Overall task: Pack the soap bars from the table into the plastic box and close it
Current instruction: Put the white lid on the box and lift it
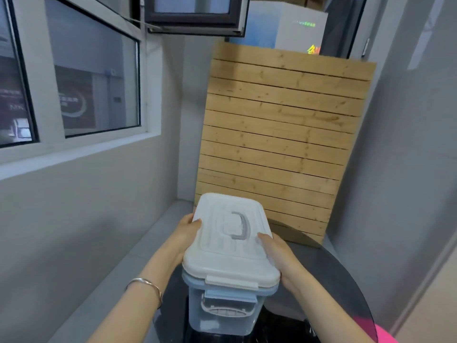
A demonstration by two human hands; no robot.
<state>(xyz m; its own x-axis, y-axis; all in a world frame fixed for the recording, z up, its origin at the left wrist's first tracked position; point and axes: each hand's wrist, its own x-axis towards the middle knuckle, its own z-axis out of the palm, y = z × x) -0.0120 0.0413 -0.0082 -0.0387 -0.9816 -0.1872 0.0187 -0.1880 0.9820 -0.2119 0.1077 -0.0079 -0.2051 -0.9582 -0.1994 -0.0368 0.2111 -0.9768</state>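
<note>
1. The plastic box (223,315) stands on the dark round table (346,288), near its front edge, directly below the camera. Its body is translucent pale blue; a latch handle shows on the near end wall.
2. The white lid (230,246), with a grey carry handle (241,225) on top, lies over the box mouth. The near edge sits on the blue rim; the far end appears slightly raised, so full seating cannot be confirmed.
3. The near latch hangs below the lid tab and looks unfastened. The far latch is hidden.
4. The left hand (189,230) grips the lid's left long edge, thumb on top and the other fingers curled under the side. The right hand (274,248) clasps the right long edge likewise. Both hands are closed around the lid, not spread.
5. A thin bracelet (146,285) sits on the left wrist.
6. No soap bars are visible on the exposed part of the table. The box wall is too cloudy to show its contents.
7. Judgement: packing appears finished and closing is in hand. Remaining: press the lid down evenly and snap the latches.
8. Surroundings: a slatted wooden panel (284,134) leans against the wall behind the table; a window (74,78) is on the left.
</note>
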